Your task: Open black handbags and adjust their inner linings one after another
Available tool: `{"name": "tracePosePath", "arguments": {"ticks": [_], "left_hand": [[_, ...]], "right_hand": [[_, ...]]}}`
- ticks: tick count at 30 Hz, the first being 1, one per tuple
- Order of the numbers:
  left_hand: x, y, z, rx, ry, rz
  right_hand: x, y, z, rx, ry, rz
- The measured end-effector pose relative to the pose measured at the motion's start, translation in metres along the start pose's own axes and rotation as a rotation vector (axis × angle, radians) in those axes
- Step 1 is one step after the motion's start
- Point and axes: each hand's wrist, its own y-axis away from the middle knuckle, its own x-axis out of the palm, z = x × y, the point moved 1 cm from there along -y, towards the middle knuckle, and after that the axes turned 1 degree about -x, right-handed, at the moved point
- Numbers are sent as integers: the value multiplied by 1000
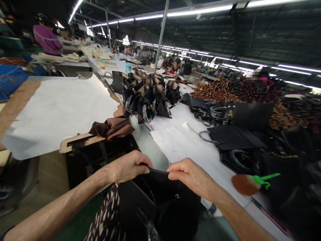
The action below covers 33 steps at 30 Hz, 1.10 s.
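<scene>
A black handbag (pixel 160 204) sits low in front of me, its mouth facing up. My left hand (pixel 127 166) is closed on the bag's top rim at the left. My right hand (pixel 192 175) pinches the same rim at the right, thumb and fingers pressed together. Both hands hold the opening apart. The inside of the bag is dark and I cannot see what it holds.
White paper (pixel 60 110) covers the long table. A brown folded cloth (pixel 112 128) lies at its edge. Several black bags (pixel 147 95) stand in a cluster behind it, more black bags (pixel 235 134) lie at right. A green-handled brush (pixel 250 183) lies near my right arm. Other people work farther back.
</scene>
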Motion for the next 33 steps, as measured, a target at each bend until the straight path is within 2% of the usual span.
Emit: {"name": "tracePosePath", "arguments": {"ticks": [5,13,20,26,29,33], "left_hand": [[-3,-2,5,-3,43,11],[-3,0,-1,51,126,40],[0,-1,0,47,87,33],[-1,2,-1,40,73,14],[-1,4,-1,38,72,16],[-1,3,-1,40,66,19]], "right_hand": [[-3,4,3,18,-46,15],[-13,-5,-6,63,-268,159],[-12,2,0,-73,-158,103],[-22,1,-2,11,-366,32],[-27,2,-7,-21,-327,70],[-26,6,-11,36,-241,70]]}}
